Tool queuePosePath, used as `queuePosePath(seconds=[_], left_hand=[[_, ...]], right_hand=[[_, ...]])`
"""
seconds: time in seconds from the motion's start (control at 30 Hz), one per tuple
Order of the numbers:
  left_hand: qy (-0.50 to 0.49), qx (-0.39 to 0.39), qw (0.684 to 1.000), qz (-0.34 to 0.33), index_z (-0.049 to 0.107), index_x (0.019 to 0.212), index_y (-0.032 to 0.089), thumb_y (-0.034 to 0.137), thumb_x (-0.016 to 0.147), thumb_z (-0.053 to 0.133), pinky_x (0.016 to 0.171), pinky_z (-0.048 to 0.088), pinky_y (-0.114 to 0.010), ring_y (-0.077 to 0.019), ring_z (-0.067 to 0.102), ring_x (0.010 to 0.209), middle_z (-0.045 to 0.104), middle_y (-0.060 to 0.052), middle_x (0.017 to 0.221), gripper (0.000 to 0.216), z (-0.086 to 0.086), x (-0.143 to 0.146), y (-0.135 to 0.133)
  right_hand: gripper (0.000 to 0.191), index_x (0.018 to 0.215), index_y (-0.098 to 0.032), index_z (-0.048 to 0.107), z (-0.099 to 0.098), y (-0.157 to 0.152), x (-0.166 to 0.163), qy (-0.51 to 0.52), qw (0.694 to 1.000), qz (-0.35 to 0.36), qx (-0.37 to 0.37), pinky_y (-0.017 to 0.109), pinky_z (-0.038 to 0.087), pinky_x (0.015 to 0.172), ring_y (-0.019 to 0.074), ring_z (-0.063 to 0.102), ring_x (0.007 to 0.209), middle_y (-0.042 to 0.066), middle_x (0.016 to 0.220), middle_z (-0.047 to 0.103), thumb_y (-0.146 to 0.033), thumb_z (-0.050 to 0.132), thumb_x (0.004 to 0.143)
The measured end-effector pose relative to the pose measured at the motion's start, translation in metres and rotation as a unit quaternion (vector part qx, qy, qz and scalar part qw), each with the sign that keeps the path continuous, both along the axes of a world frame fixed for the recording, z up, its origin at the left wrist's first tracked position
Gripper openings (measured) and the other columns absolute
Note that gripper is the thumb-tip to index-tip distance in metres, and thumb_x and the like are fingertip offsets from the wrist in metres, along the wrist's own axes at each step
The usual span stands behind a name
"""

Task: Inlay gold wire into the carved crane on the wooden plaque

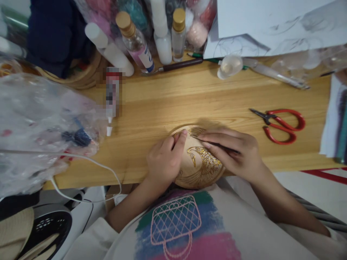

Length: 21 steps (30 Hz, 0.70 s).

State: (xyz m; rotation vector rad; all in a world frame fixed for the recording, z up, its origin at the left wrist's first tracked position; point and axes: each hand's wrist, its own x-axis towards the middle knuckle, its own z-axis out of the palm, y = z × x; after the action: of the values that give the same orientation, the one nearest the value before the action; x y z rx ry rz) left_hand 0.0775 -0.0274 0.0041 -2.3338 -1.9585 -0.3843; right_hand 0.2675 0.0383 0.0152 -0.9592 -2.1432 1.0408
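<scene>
Craft workshop, small-scale: wooden worktable (168,97) w/ red-handled scissors (282,124) (mid rt.), capped bottles (141,54) (upper ctr.), line drawings on paper (271,27) (upper rt.) & gold-patterned disc (200,156) (below ctr.).

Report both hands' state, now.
Left hand: closed, holding the round, beige, gold-patterned disc.
Right hand: closed, holding a thin, dark, pointed tool.

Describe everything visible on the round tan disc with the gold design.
The round tan disc, wood-like in look, overhangs the near edge of the pale wooden table; any tilt is unclear. Its face shows a curved gold outline, dense glinting gold patches and brown feather-like lines. The left hand rests on its left side. The right hand covers part of the right side, holding a slim dark tool with its tip near the top.
</scene>
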Motion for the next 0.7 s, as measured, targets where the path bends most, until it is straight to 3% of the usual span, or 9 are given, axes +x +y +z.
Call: queuePosePath(seconds=[0.7], left_hand=[[0.024, 0.034, 0.999, 0.004, 0.067, 0.111, 0.021, 0.015, 0.097, 0.047, 0.053, 0.036, -0.026, -0.0125, 0.053, 0.054, 0.060, 0.002, 0.060, 0.025, 0.0006, 0.0006, 0.0011]], right_hand=[[0.024, 0.107, -0.022, 0.070, -0.0013, 0.0012, -0.0001, -0.001, 1.000, 0.000, 0.023, 0.033, 0.060, 0.087, 0.0192, 0.071, 0.100, 0.006, 0.106, 0.075, -0.013, 0.060, 0.087]])
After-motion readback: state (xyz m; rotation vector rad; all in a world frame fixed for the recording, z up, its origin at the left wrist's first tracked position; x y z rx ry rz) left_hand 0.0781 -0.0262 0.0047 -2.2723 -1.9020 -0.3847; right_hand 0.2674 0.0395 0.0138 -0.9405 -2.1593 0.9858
